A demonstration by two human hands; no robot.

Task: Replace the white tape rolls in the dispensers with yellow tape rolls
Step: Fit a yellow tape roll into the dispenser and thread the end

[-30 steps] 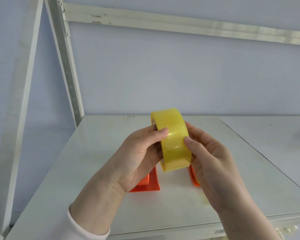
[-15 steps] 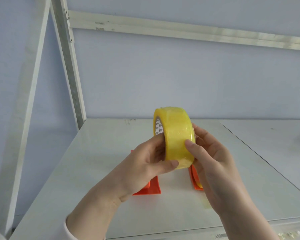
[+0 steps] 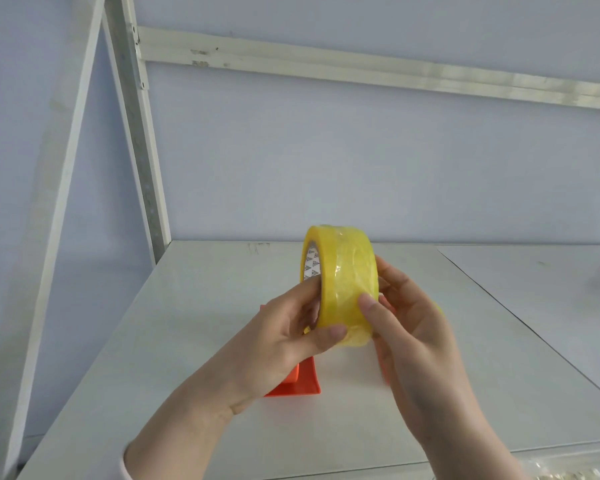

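Observation:
I hold a yellow tape roll (image 3: 343,271) upright above the white shelf, its printed white core facing left. My left hand (image 3: 291,341) grips it from the left, fingers in the core and thumb pressed on the lower outer face. My right hand (image 3: 406,323) cups its right side with the thumb on the tape surface. Below my hands an orange dispenser (image 3: 300,381) rests on the shelf, mostly hidden. A second orange piece (image 3: 383,368) shows just past my right palm. No white roll is visible.
The white shelf board (image 3: 174,341) runs to a pale wall behind. A white metal upright (image 3: 142,150) stands at the back left and a crossbar (image 3: 361,69) spans above. A second board (image 3: 551,289) adjoins on the right.
The roll has risen slightly and turned, so its printed core now faces left. My left thumb slid from the upper face down to the lower edge of the roll.

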